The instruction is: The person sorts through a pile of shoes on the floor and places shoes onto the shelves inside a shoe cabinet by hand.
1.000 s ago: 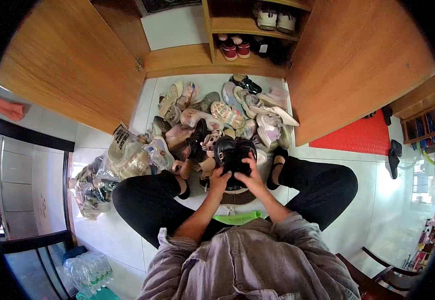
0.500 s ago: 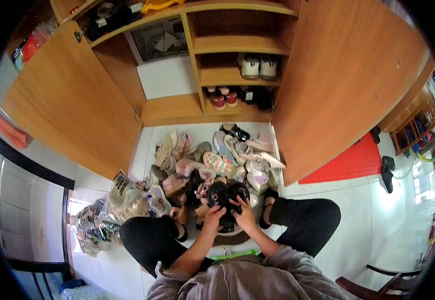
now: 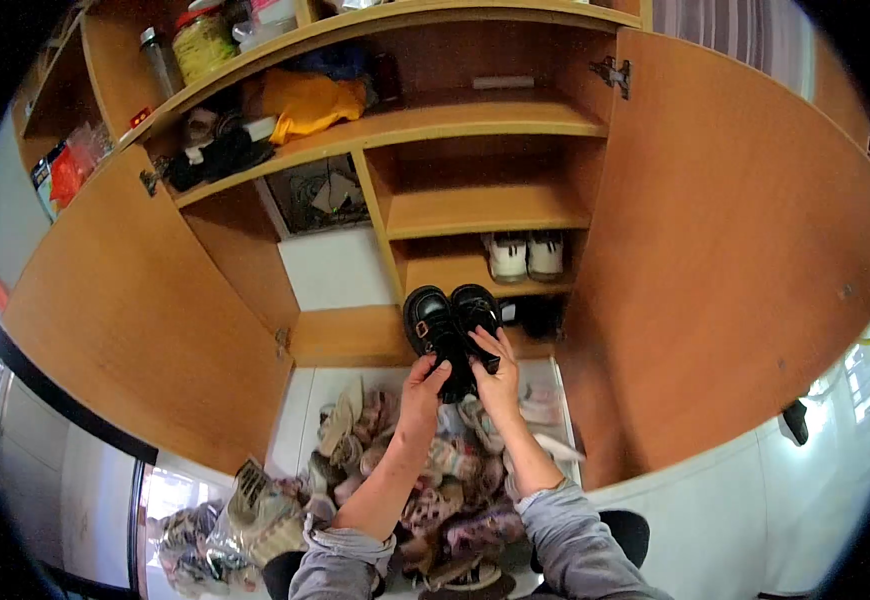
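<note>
A pair of black buckled shoes (image 3: pixel 431 325) is held out in front of me, side by side with toes pointing at the cabinet. My left hand (image 3: pixel 423 388) grips the heel end of the left shoe, thumb on top. Around the heel end of the right shoe (image 3: pixel 476 308) is my right hand (image 3: pixel 496 366), its fingers over the outer side. Behind the pair stands the open wooden cabinet (image 3: pixel 485 212). White sneakers (image 3: pixel 507 258) stand on one of its lower shelves. Dark shoes (image 3: pixel 535 318) show on the shelf below, partly hidden by the held pair.
A heap of mixed shoes (image 3: pixel 445 505) covers the floor below my arms. Cabinet doors stand open at left (image 3: pixel 145 310) and right (image 3: pixel 725 270). An orange cloth (image 3: pixel 315 103) and dark items lie on the upper shelf. Plastic-wrapped things (image 3: pixel 220 535) sit at lower left.
Both hands have lifted the black shoes from over the heap and moved them forward toward the lower shelves. My view has tilted upward, showing more of the cabinet top.
</note>
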The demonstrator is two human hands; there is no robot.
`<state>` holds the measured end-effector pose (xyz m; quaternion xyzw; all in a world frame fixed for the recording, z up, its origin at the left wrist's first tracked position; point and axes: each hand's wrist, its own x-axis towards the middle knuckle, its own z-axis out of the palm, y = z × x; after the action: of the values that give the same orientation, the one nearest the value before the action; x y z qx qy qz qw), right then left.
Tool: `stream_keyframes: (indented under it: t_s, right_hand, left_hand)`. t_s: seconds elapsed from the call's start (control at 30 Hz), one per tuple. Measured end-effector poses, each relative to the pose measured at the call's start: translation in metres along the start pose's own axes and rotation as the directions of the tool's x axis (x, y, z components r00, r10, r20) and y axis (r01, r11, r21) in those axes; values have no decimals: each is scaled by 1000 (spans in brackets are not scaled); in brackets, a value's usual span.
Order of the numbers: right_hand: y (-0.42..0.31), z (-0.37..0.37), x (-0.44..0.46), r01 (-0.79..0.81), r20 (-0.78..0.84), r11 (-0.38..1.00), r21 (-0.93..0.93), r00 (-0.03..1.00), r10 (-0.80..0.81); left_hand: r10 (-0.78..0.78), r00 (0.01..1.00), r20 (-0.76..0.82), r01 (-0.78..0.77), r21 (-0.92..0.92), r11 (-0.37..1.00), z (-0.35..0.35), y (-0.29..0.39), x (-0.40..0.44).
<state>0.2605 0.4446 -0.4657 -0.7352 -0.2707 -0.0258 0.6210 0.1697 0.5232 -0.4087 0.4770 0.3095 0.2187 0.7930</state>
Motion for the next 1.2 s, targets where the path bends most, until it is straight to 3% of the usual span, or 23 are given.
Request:
stream_keyframes:
  t_s: [0.27, 0.33, 0.4, 0.5, 0.6, 0.7, 0.8, 0.93, 1.0, 1.17, 1.2]
  right_hand:
    - [53, 38, 109, 8, -82, 1000, -26, 997, -11]
    - [61, 45, 144, -82, -72, 992, 97, 993, 89]
    - [78, 54, 175, -71, -21, 976, 205, 997, 77]
    - [109, 61, 177, 44, 4, 985, -167, 999, -44]
    - [112, 58, 164, 77, 9, 986, -150, 997, -76]
    - [114, 56, 165, 106, 29, 975, -194, 994, -103]
    - [126, 60, 177, 117, 38, 973, -199, 993, -112]
    - [130, 62, 195, 144, 47, 959, -246, 990, -136]
    - [133, 66, 193, 159, -22, 956, -247, 985, -169]
    - [133, 86, 197, 141, -157, 960, -242, 971, -183]
    - [125, 86, 201, 196, -169, 954, -229, 957, -237]
  left_hand:
    - [7, 998, 65, -17, 157, 987, 18, 8, 137]
    - [8, 998, 58, -18, 161, 987, 31, 18, 168]
    - [181, 954, 239, -200, 55, 978, 39, 31, 188]
    - [253, 955, 157, -292, 333, 897, 38, 4, 242]
    - [262, 918, 297, -345, 274, 898, 15, -24, 271]
    - [435, 815, 382, -570, 397, 719, 0, -44, 268]
    - [400, 826, 396, -563, 568, 601, 1, -47, 281]
    - [318, 878, 358, -479, 682, 553, 15, -42, 309]
    - [301, 887, 351, -459, 750, 477, 20, -36, 306]
    - [474, 785, 400, -550, 801, 235, 26, -35, 322]
    - [505, 752, 424, -580, 789, 201, 28, -29, 325]
